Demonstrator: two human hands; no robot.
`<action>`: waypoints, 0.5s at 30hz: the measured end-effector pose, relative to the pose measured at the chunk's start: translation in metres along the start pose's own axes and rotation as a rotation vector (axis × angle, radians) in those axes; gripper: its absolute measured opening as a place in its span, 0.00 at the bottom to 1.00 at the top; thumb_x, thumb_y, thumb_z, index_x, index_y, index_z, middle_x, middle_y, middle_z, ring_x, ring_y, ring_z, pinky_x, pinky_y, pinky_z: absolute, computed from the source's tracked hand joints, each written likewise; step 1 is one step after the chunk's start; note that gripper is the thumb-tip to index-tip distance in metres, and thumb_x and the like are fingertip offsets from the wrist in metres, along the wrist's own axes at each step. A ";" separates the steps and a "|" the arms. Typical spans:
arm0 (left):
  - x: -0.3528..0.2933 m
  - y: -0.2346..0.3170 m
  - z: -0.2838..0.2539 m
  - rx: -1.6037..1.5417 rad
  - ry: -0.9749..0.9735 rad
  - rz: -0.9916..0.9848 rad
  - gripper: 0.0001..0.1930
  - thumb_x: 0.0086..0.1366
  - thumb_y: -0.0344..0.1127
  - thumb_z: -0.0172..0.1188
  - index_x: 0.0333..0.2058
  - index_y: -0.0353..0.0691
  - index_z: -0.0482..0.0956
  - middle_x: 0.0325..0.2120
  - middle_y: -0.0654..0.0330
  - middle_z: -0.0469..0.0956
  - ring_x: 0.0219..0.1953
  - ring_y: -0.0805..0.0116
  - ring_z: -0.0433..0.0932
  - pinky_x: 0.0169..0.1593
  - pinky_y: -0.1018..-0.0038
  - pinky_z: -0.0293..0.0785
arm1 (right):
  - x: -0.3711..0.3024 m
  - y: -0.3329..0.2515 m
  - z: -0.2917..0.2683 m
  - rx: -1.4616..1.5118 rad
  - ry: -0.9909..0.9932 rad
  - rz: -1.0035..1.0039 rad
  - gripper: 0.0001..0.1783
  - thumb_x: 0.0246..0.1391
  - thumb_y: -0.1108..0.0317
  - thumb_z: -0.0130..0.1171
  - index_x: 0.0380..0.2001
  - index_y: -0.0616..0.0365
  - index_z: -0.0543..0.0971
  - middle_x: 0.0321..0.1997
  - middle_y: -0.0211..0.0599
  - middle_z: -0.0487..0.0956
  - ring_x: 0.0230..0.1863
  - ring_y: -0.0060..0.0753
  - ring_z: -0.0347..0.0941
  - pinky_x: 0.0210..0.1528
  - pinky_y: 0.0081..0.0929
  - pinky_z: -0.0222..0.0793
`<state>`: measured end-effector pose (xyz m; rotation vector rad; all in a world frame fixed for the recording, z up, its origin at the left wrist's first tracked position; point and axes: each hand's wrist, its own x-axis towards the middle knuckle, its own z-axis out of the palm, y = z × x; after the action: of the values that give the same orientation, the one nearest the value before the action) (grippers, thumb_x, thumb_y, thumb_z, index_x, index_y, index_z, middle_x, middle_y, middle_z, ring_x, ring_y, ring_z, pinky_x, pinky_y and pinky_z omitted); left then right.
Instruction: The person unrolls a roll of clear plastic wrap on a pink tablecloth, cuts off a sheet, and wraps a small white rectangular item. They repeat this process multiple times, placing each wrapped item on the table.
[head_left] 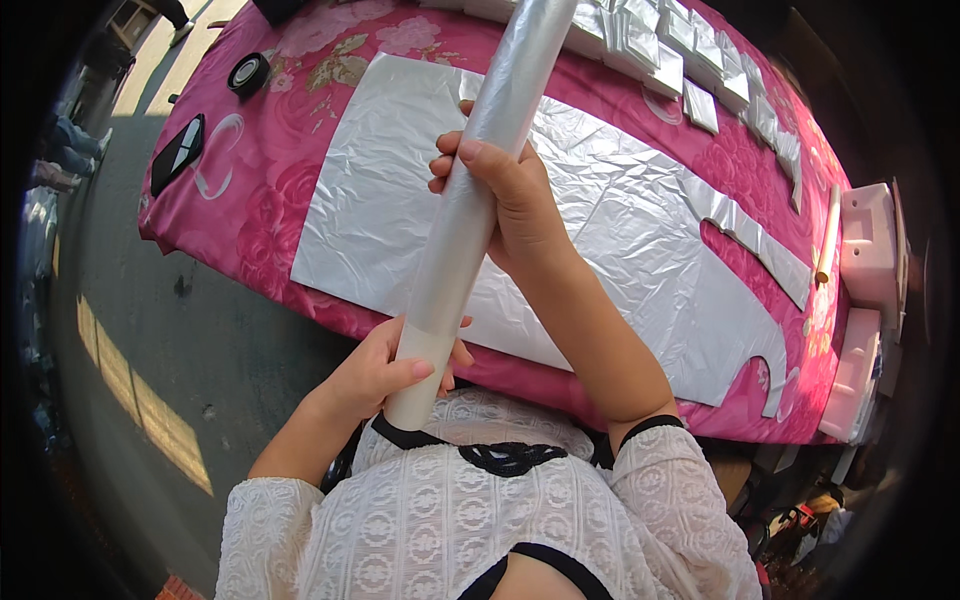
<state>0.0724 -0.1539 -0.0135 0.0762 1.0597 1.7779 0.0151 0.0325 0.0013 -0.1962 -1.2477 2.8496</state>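
Note:
A long roll of translucent plastic film (459,225) slants up and away from my body, its near end close to my chest. My left hand (385,366) is closed round its lower part, thumb on the near face. Farther up, my right hand (505,190) wraps the roll with the thumb across the front and fingertips showing on the left side. Beneath the roll, a large silvery-white plastic bag (620,240) with cut-out handles lies flattened and wrinkled on the table. The roll hides part of that bag, and its far end runs out of view at the top.
A pink floral cloth (270,215) covers the table. A black phone (178,155) and a roll of black tape (248,74) lie at the left. Folded white packets (640,45) are stacked at the back. White foam boxes (868,245) and a thin tube (828,235) sit at the right edge.

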 end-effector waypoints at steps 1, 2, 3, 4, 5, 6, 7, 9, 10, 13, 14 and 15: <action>0.006 0.000 0.005 0.201 0.058 0.013 0.31 0.48 0.37 0.65 0.48 0.27 0.66 0.31 0.55 0.76 0.28 0.72 0.75 0.33 0.77 0.73 | -0.008 -0.004 -0.010 -0.009 0.038 -0.023 0.37 0.44 0.62 0.60 0.53 0.64 0.54 0.37 0.40 0.70 0.36 0.28 0.71 0.41 0.30 0.72; 0.011 0.000 0.011 0.179 0.020 -0.052 0.27 0.48 0.35 0.64 0.46 0.29 0.67 0.25 0.61 0.72 0.25 0.75 0.72 0.31 0.77 0.71 | -0.017 -0.005 -0.020 -0.014 0.076 -0.040 0.35 0.45 0.63 0.60 0.52 0.64 0.55 0.37 0.41 0.70 0.36 0.29 0.71 0.40 0.30 0.72; 0.015 -0.002 0.017 0.136 -0.023 -0.089 0.27 0.48 0.36 0.65 0.46 0.30 0.67 0.25 0.61 0.72 0.25 0.75 0.72 0.30 0.77 0.70 | -0.026 -0.006 -0.029 0.038 0.061 -0.039 0.35 0.45 0.63 0.60 0.52 0.64 0.55 0.36 0.40 0.70 0.36 0.29 0.72 0.40 0.30 0.72; 0.018 -0.007 0.021 0.092 -0.065 -0.136 0.27 0.48 0.36 0.65 0.45 0.30 0.68 0.25 0.62 0.72 0.25 0.75 0.72 0.30 0.77 0.70 | -0.037 -0.004 -0.037 0.094 0.052 -0.038 0.35 0.45 0.63 0.60 0.52 0.64 0.55 0.35 0.39 0.70 0.35 0.28 0.72 0.39 0.30 0.72; 0.022 -0.012 0.025 0.046 -0.106 -0.183 0.27 0.48 0.37 0.66 0.45 0.31 0.68 0.25 0.62 0.72 0.25 0.76 0.72 0.30 0.77 0.70 | -0.048 -0.004 -0.043 0.149 0.042 -0.036 0.35 0.45 0.63 0.60 0.52 0.63 0.55 0.34 0.39 0.71 0.34 0.28 0.72 0.39 0.30 0.72; 0.025 -0.016 0.030 0.011 -0.148 -0.204 0.26 0.48 0.38 0.65 0.44 0.33 0.68 0.24 0.62 0.71 0.24 0.76 0.72 0.30 0.77 0.70 | -0.060 -0.005 -0.046 0.183 0.059 -0.041 0.35 0.45 0.62 0.61 0.51 0.63 0.55 0.31 0.36 0.70 0.33 0.27 0.71 0.38 0.30 0.72; 0.028 -0.023 0.030 0.001 -0.197 -0.219 0.26 0.49 0.39 0.65 0.44 0.33 0.68 0.25 0.62 0.71 0.25 0.75 0.72 0.30 0.77 0.70 | -0.068 -0.004 -0.050 0.189 0.080 -0.070 0.35 0.45 0.62 0.61 0.51 0.63 0.55 0.31 0.36 0.70 0.32 0.27 0.71 0.37 0.30 0.72; 0.033 -0.035 0.031 -0.023 -0.289 -0.248 0.25 0.50 0.39 0.64 0.45 0.33 0.68 0.27 0.61 0.71 0.26 0.75 0.72 0.31 0.76 0.70 | -0.082 -0.001 -0.058 0.199 0.119 -0.123 0.35 0.45 0.62 0.61 0.51 0.63 0.55 0.31 0.35 0.70 0.32 0.27 0.71 0.37 0.30 0.72; 0.036 -0.034 0.036 0.045 -0.273 -0.255 0.25 0.51 0.40 0.63 0.45 0.33 0.68 0.28 0.61 0.71 0.27 0.74 0.72 0.31 0.76 0.70 | -0.088 -0.004 -0.060 0.222 0.152 -0.139 0.33 0.46 0.64 0.61 0.50 0.63 0.56 0.30 0.35 0.69 0.31 0.26 0.71 0.36 0.29 0.72; 0.046 -0.035 0.046 0.297 -0.139 -0.190 0.26 0.54 0.44 0.60 0.47 0.33 0.67 0.31 0.59 0.71 0.30 0.73 0.73 0.33 0.76 0.71 | -0.101 0.000 -0.072 0.124 0.286 -0.082 0.33 0.46 0.64 0.61 0.50 0.60 0.55 0.31 0.34 0.69 0.32 0.26 0.70 0.36 0.28 0.72; 0.052 -0.040 0.045 0.418 -0.041 -0.111 0.27 0.54 0.46 0.59 0.47 0.33 0.66 0.33 0.58 0.71 0.31 0.72 0.73 0.33 0.77 0.71 | -0.104 0.007 -0.073 0.076 0.343 -0.064 0.32 0.47 0.66 0.60 0.51 0.63 0.56 0.32 0.35 0.69 0.32 0.26 0.71 0.36 0.27 0.73; 0.056 -0.045 0.044 0.536 0.057 -0.028 0.29 0.54 0.49 0.59 0.47 0.33 0.66 0.34 0.57 0.72 0.32 0.72 0.73 0.33 0.77 0.71 | -0.104 0.017 -0.076 0.001 0.366 -0.044 0.32 0.47 0.66 0.60 0.51 0.64 0.56 0.34 0.36 0.70 0.33 0.26 0.72 0.37 0.28 0.73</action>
<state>0.0998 -0.0785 -0.0398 0.3382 1.5466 1.4363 0.1280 0.0691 -0.0510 -0.6476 -1.1564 2.6148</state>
